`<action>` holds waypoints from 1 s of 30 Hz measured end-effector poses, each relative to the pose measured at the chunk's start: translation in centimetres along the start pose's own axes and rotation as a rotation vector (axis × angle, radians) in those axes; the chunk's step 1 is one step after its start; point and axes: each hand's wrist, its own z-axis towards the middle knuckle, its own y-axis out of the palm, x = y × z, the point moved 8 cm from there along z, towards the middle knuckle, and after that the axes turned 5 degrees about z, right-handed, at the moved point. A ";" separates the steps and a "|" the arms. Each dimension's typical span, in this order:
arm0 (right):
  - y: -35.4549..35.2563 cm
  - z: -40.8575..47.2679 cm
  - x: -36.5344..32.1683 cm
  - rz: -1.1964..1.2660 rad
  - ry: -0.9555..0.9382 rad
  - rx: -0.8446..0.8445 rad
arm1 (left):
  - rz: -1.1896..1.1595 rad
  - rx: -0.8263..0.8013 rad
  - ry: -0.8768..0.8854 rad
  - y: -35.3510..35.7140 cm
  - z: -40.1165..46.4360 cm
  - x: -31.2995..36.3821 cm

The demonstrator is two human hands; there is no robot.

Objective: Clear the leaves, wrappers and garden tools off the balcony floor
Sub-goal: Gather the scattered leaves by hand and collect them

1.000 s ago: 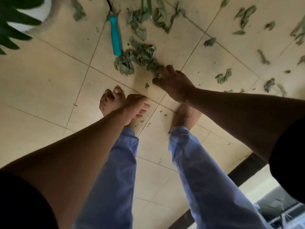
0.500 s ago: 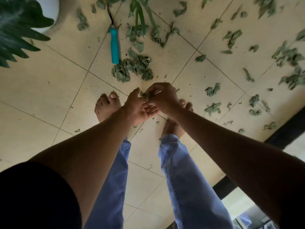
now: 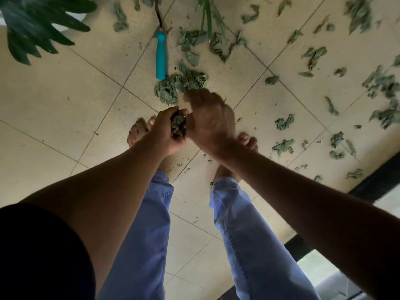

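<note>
Left hand [image 3: 164, 135] fingers curled round leaf wad [image 3: 178, 125]; right hand [image 3: 211, 120] fingers spread, blurred, reaching at pile [image 3: 179, 84] by tool [image 3: 160, 56].

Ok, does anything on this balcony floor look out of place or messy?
Yes. Crumpled dry leaves are strewn across the tiles, and a teal-handled garden tool lies among them. The left hand holds a clump of leaves; the right hand reaches toward a pile.

The right hand [image 3: 208, 118] is motion-blurred, hiding its fingertips, and the tool [image 3: 160, 58] runs off the top edge.
</note>
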 end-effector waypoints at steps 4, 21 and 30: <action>3.6 3.4 4.9 -0.293 0.025 -0.192 | -0.099 -0.029 -0.064 -2.6 0.4 0.1; 2.7 0.6 7.5 0.291 0.291 -0.038 | 0.060 -0.108 -0.061 -2.9 -0.9 -0.9; 1.5 -3.8 1.2 0.178 0.238 -0.084 | 0.135 -0.004 -0.026 1.4 -1.8 -0.6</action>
